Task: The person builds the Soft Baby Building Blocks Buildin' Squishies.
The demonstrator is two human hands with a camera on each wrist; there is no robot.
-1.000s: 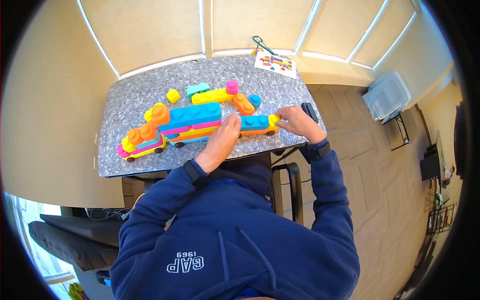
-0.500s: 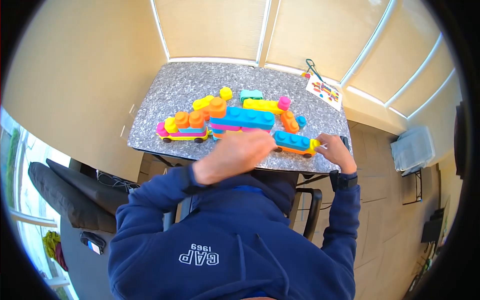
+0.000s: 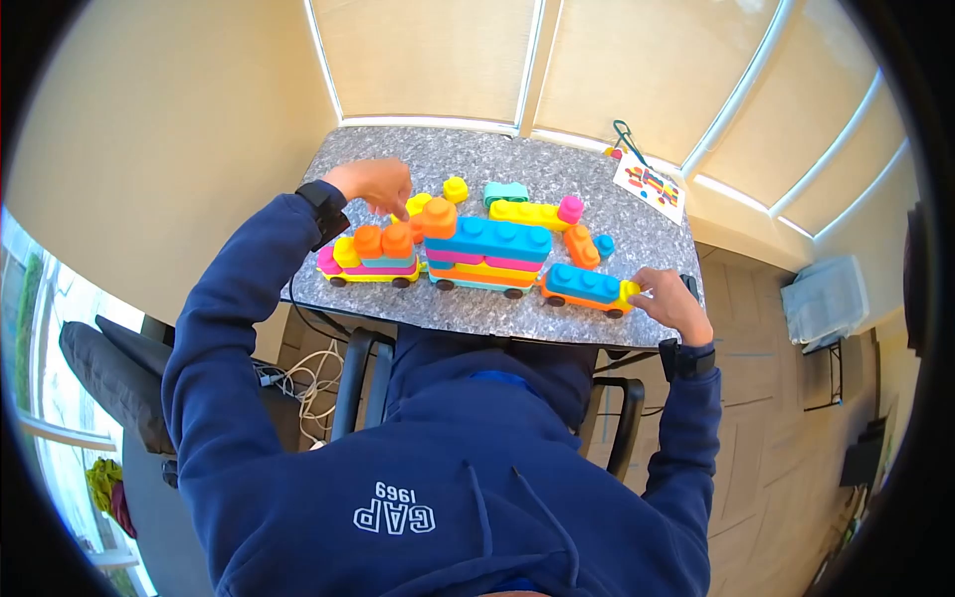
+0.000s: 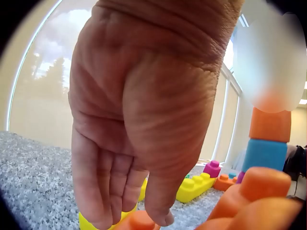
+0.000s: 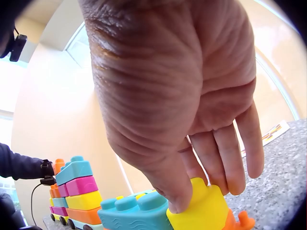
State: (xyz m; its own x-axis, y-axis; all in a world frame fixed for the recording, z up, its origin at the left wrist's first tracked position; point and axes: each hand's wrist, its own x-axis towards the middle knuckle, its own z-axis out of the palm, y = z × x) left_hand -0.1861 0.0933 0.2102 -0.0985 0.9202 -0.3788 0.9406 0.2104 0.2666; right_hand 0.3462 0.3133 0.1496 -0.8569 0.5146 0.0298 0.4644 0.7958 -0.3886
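A toy train of chunky building blocks stands along the table. At its right end, my right hand (image 3: pixel 673 300) pinches the yellow block (image 5: pixel 201 206) between thumb and fingers, beside the blue block (image 3: pixel 583 283) on the last wagon. My left hand (image 3: pixel 376 186) reaches down behind the train's left part, its fingers extended. Below those fingertips are a yellow block (image 4: pixel 88 221) and an orange block (image 4: pixel 139 222), partly hidden by the hand. The tall middle wagon carries a long blue block (image 3: pixel 502 239) with an orange block (image 3: pixel 439 217) at its left. Two orange blocks (image 3: pixel 382 241) top the left wagon.
Behind the train lie a small yellow block (image 3: pixel 455 189), a teal piece (image 3: pixel 505 192), a long yellow block (image 3: pixel 525 214) with a pink block (image 3: pixel 570 208), an orange block (image 3: pixel 581 246) and a blue one (image 3: pixel 604 245). A picture card (image 3: pixel 649 186) lies at the back right.
My left hand has left the coupling by the last wagon and swept left across the train to the blocks behind its left part. The right hand stays on the yellow block.
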